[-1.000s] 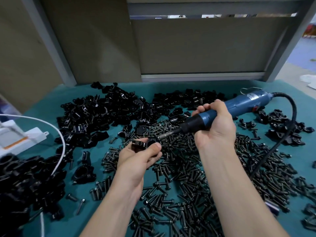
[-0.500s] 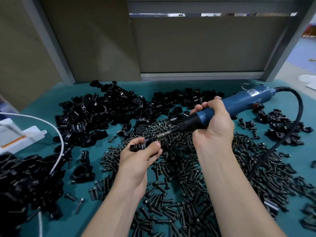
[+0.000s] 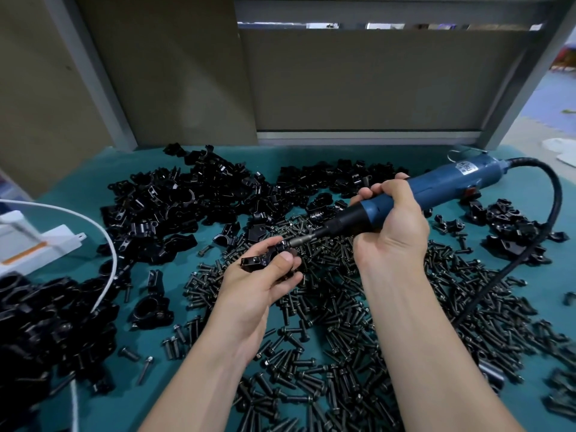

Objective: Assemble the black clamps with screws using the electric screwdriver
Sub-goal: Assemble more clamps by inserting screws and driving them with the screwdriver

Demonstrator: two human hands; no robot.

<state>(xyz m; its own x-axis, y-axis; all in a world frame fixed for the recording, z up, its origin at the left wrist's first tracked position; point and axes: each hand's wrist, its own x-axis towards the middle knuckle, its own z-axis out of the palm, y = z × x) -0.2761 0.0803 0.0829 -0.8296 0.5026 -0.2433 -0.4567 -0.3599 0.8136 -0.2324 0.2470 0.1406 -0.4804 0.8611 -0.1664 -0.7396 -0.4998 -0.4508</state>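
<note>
Starting nearest: both forearms reach in over the screw pile [image 3: 327, 338], a wide scatter of dark bolts on the teal mat [image 3: 177, 260]. Left hand [image 3: 261, 285] is above the pile's middle, thumb and curled fingers gripping one black clamp [image 3: 258, 261] held off the mat (its lug end sticks out leftward). Bit tip [image 3: 299, 241] of the electric screwdriver [image 3: 442, 185] touches the clamp's right side. Right hand [image 3: 392, 232] is over the pile's far part, all fingers wrapped tight round the blue tool's front grip, body slanting up and away to the right. Black cord [image 3: 551, 219] loops from its rear and drops to the pile's right edge. Left of the pile: a lone clamp [image 3: 149, 310], a dark heap [image 3: 37, 322], a white box [image 3: 34, 244] with a white cable [image 3: 103, 232]. Beyond the pile: the big clamp heap [image 3: 174, 207]. Right of the pile: a smaller heap [image 3: 511, 226]. Farthest behind the pile, a grey partition [image 3: 358, 88]
</note>
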